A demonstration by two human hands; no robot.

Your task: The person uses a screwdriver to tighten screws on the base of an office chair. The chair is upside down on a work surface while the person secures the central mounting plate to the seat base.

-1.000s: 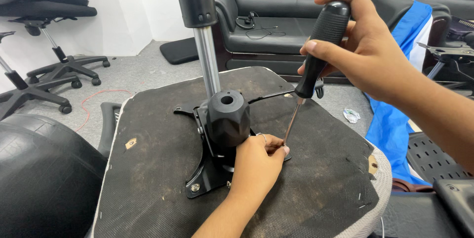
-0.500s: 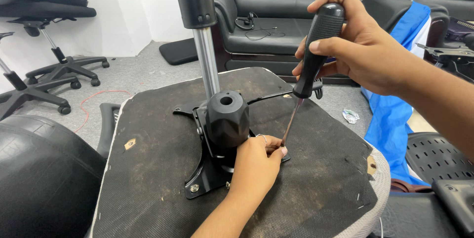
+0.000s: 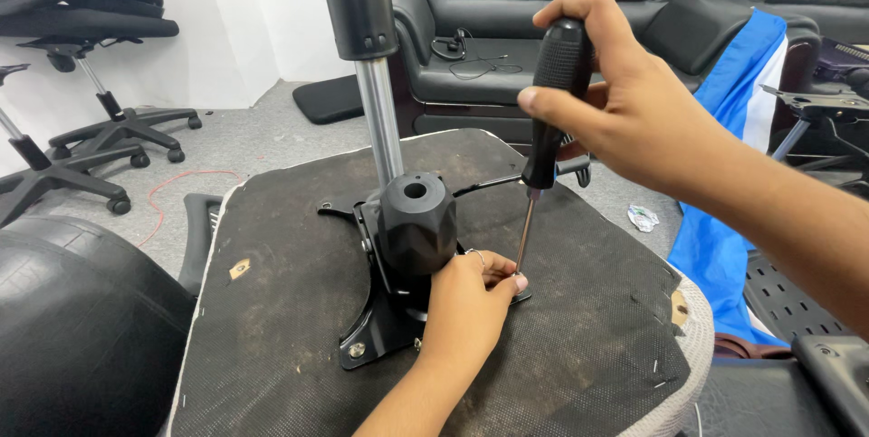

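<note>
From the head view, a screwdriver (image 3: 543, 120) is gripped by its black handle in the clenched right hand (image 3: 625, 111), its shaft held nearly upright with the tip down on the black metal plate (image 3: 380, 333) of an upturned chair seat (image 3: 561, 346). The tip is steadied by the fingertips of the left hand (image 3: 466, 306), which rests on the plate beside the black knob (image 3: 416, 224) and silver post (image 3: 380, 124).
</note>
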